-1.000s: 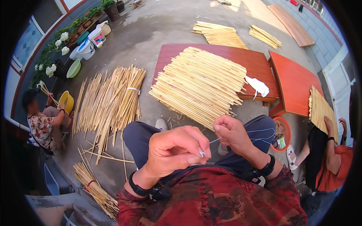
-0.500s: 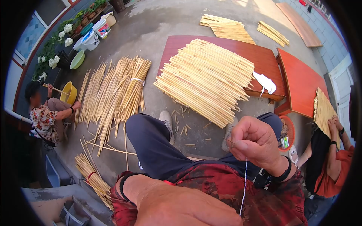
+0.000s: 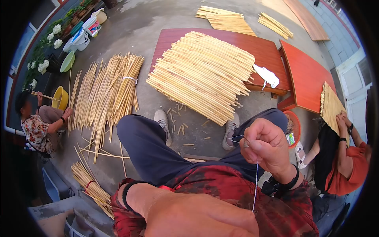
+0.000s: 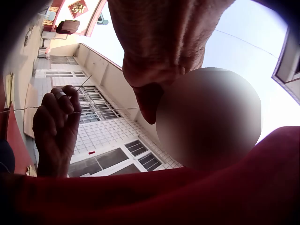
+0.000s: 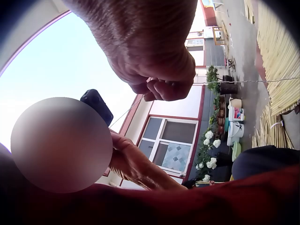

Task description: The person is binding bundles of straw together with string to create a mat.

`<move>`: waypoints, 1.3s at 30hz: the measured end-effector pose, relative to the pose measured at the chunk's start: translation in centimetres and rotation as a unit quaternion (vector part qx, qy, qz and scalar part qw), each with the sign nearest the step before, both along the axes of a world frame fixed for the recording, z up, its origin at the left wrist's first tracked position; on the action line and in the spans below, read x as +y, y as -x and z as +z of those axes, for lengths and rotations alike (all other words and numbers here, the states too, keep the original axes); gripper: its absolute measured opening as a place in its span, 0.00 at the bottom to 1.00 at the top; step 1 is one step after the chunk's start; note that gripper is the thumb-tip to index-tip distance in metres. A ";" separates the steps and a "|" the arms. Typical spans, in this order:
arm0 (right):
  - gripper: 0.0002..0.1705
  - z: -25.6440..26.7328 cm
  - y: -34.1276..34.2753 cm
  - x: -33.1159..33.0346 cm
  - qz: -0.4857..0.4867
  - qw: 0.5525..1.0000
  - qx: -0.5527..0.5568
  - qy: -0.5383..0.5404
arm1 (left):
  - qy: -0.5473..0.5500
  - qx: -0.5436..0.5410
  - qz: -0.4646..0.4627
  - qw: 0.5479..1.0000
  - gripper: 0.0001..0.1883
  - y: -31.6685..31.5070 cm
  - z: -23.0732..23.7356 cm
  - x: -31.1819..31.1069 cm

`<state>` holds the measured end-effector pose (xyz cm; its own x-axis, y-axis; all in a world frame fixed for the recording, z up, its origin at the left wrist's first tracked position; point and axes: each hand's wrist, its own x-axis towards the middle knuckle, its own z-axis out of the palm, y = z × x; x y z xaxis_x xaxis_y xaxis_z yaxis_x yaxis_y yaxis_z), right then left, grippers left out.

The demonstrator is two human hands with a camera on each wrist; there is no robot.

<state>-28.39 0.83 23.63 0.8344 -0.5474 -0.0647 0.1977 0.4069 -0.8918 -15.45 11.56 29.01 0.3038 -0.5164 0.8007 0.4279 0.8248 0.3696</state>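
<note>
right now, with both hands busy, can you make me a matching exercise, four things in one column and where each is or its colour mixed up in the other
Things
1. thread
2. mat
3. cloth
4. tub

Places and colours
A. white, at the table's edge
B. near the person in the floral shirt
C. straw-yellow, on the dark red table
D. between the left hand and right hand

Pairs: 1-D, 2-C, 3-A, 4-B

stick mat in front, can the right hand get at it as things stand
Probably yes: the near edge of the mat lies just ahead of the right hand with nothing seen between, though that hand is busy holding thread.
</note>
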 end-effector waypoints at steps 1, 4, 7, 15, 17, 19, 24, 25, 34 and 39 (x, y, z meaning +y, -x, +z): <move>0.03 0.0 0.1 0.0 -0.001 1.000 0.001 -0.001 | -0.001 0.001 -0.001 1.000 0.04 0.0 0.3 0.2; 0.03 0.0 0.3 -0.2 -0.004 1.000 -0.004 0.012 | -0.056 -0.039 0.031 0.997 0.02 0.0 0.9 0.2; 0.03 -0.1 0.4 -0.3 -0.006 1.000 -0.005 0.011 | 0.011 -0.012 0.007 1.000 0.02 -0.1 0.0 -0.1; 0.03 -1.1 -0.4 -1.1 -0.025 0.999 0.040 0.001 | 0.004 -0.217 -0.123 0.969 0.02 -5.1 -1.5 -2.2; 0.04 -2.1 -0.8 -1.6 -0.041 0.997 0.069 -0.014 | -0.201 -0.281 0.033 0.938 0.02 -6.2 -3.6 -1.8; 0.04 -3.6 -1.3 -2.1 -0.053 0.993 0.096 -0.031 | -0.364 -0.084 -0.009 0.927 0.03 -6.5 -6.9 -2.1; 0.04 -5.2 -1.9 -2.1 -0.055 0.992 0.116 -0.012 | -0.408 -0.036 -0.015 0.912 0.04 -7.8 -8.8 -1.4; 0.04 -5.1 -2.1 -2.1 -0.057 0.992 0.115 -0.013 | -0.383 -0.053 -0.024 0.922 0.04 -7.9 -8.7 -1.2; 0.04 1.8 -3.4 0.7 0.047 0.998 -0.002 0.037 | 0.044 -0.179 -0.074 0.980 0.07 -6.6 -0.6 2.4; 0.07 2.6 -3.4 1.4 0.108 0.990 -0.076 0.055 | 0.078 -0.082 0.110 0.987 0.02 -3.9 1.2 3.2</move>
<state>-25.01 2.20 26.24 0.9283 -0.3520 0.1199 0.2513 0.3565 -0.8999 -11.58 14.73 30.24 0.2544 -0.3189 0.9130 0.1773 0.9434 0.2802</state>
